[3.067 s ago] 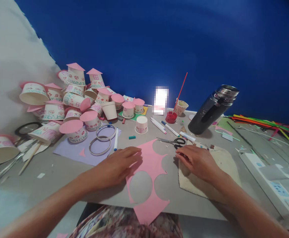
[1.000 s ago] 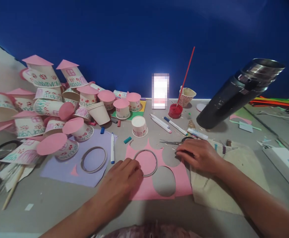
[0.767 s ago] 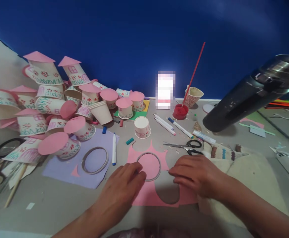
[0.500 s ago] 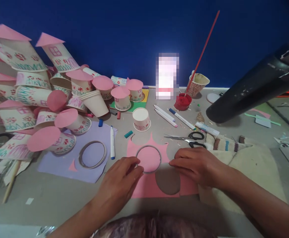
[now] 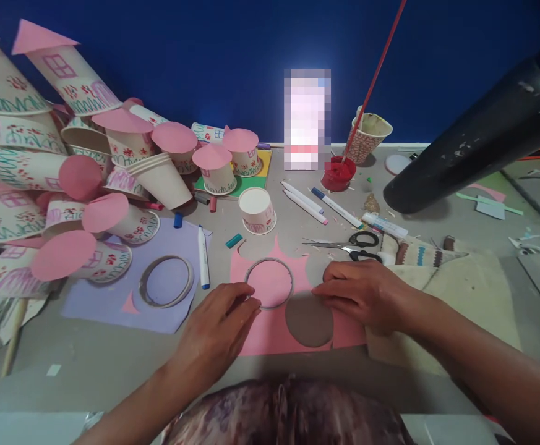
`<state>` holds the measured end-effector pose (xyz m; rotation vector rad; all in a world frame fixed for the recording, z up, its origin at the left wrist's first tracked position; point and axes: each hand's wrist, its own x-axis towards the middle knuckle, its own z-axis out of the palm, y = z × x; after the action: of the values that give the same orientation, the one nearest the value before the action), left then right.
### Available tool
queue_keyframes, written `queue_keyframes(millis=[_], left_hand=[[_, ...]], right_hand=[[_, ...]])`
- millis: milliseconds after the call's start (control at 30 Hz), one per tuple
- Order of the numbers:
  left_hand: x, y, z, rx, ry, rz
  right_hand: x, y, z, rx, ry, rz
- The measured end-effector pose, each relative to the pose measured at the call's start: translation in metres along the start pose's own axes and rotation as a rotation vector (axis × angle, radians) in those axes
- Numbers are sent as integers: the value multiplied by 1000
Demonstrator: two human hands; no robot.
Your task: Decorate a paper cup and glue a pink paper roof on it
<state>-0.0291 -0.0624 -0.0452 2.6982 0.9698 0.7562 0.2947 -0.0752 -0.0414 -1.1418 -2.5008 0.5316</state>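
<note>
Pink paper [image 5: 270, 334] is lying on the grey table [image 5: 112, 355] at the lower centre of the frame, showing rounded cut-outs. A grey ring [image 5: 292, 283] is sitting on it, up and left of a round hole. The left hand [image 5: 216, 318] is clamping thumb and forefinger on the ring's left rim. The right hand [image 5: 369, 290] is resting at the sheet's right side, fingertips bunching near the hole; whether they are gripping it cannot be told. Scissors [image 5: 345, 246] are lying just above that hand. A second ring [image 5: 145, 287] is occupying purple paper [image 5: 112, 303], left of centre. Roofed cups [image 5: 79, 86] are crowding the upper left.
</note>
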Motion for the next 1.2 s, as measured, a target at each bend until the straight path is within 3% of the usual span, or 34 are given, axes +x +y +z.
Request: queue_keyframes(millis=[400,800,1067,1200], left_hand=[[3,5,-3,33,22,-19],[-3,0,7,27,97,-20],[-14,-5,16,7,119,-61],[-15,-1,17,17,116,-157]], right_hand=[[-1,-3,2,34,-16,61],[3,-7,-3,35,-85,92],[3,-8,-2,47,-97,106],[4,-11,-4,45,-91,118]])
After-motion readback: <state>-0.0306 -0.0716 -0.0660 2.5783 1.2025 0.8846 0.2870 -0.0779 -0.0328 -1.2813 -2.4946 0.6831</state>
